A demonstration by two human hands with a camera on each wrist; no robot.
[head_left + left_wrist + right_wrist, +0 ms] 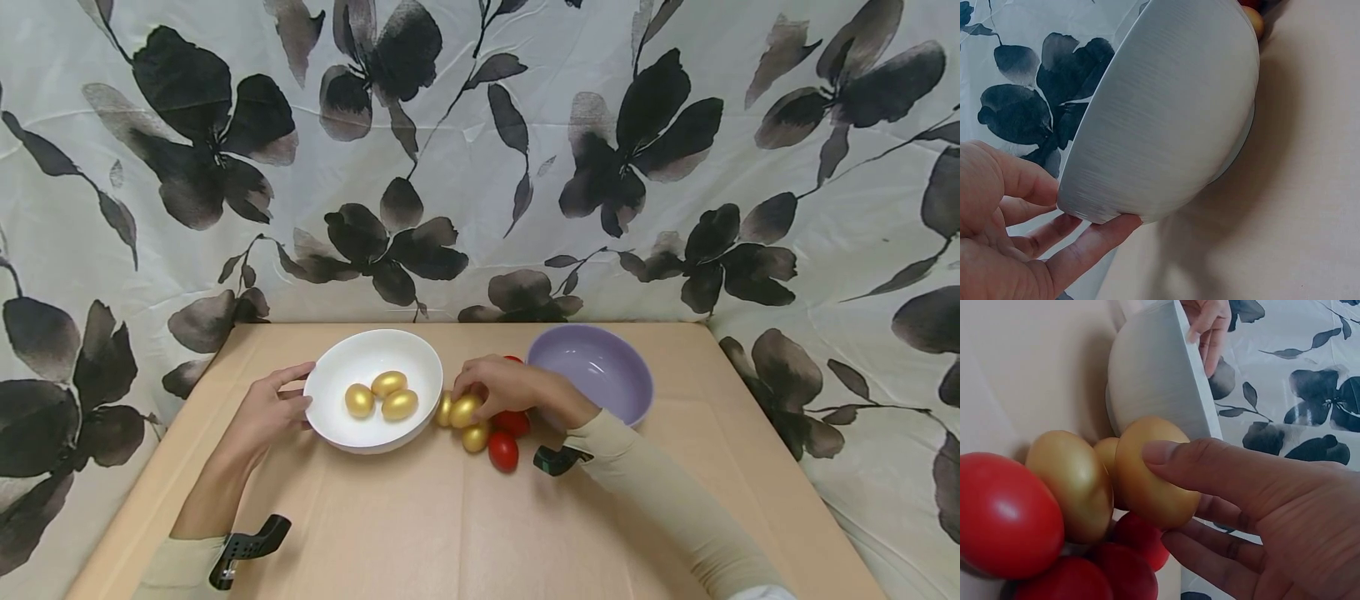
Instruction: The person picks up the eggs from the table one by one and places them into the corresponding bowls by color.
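Observation:
My left hand [264, 417] holds the white bowl [327, 421] at its left rim, with fingertips against the outside wall [1166, 125]. Three shiny gold eggs [400, 405] lie in that bowl. Just right of it, my right hand [517, 387] pinches a gold egg [1154, 472] between thumb and fingers. Other gold eggs [475, 437] sit beside and under this hand on the table. Close by are several red eggs [503, 451], some partly hidden by the right hand and wrist.
A purple bowl [600, 375] stands at the back right, behind my right forearm, with its visible inside bare. Pale wood-coloured table [390, 533] spreads out in front. A floral cloth [480, 167] hangs behind the table's back edge.

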